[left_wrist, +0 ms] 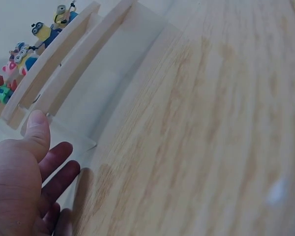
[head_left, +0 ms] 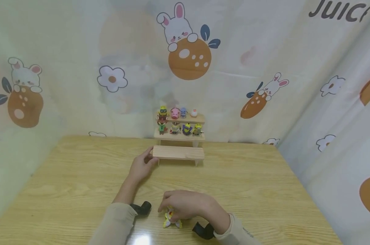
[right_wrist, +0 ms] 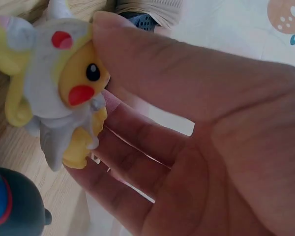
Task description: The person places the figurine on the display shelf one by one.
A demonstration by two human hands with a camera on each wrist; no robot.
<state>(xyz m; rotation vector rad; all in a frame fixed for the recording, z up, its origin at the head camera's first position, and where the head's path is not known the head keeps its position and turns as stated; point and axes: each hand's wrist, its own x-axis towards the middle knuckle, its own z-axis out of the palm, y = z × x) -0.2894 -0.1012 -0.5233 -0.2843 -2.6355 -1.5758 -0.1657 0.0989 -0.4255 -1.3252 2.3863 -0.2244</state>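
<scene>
In the right wrist view, a Pikachu figurine in a white and yellow costume is pinched in my right hand, thumb against its head and fingers behind its body. From the head view, this right hand is low over the near table, partly covering the figurine. My left hand is at the left end of the lowest step of a wooden display stand. In the left wrist view, the left thumb touches that step's end while the other fingers hang relaxed below.
On the upper steps stand several small figurines, among them a fox, a pink pig and minions. The lowest step is bare. A patterned curtain backs the wooden table. A dark rounded thing lies near the figurine.
</scene>
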